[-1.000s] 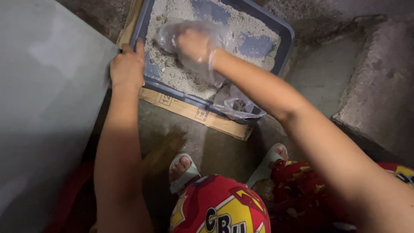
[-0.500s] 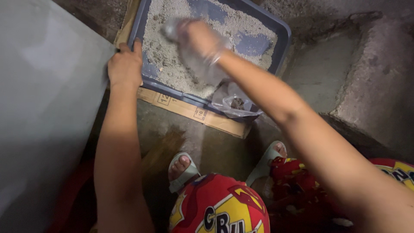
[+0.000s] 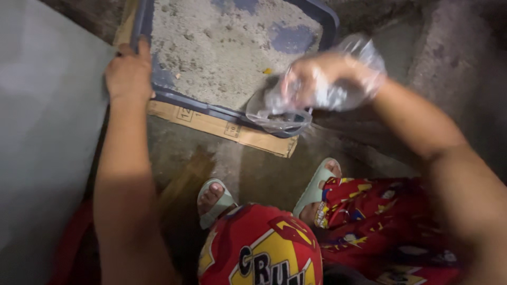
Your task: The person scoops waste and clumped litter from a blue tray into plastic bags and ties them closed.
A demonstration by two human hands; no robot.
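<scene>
left hand (image 3: 128, 79) grips tray rim (image 3: 174, 97); blurred right hand (image 3: 317, 79) seemingly clutches plastic bag (image 3: 296, 108).

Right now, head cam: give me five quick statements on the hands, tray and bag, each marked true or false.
1. The left hand grips the near-left rim of the blue tray. True.
2. The right hand is bare. False: a clear plastic bag covers it like a glove.
3. The tray holds pale, sandy grit with small clumps. True.
4. The tray sits straight on bare concrete. False: flattened cardboard lies under its near edge.
5. The person is barefoot. False: both feet wear pale slip-on sandals.
</scene>
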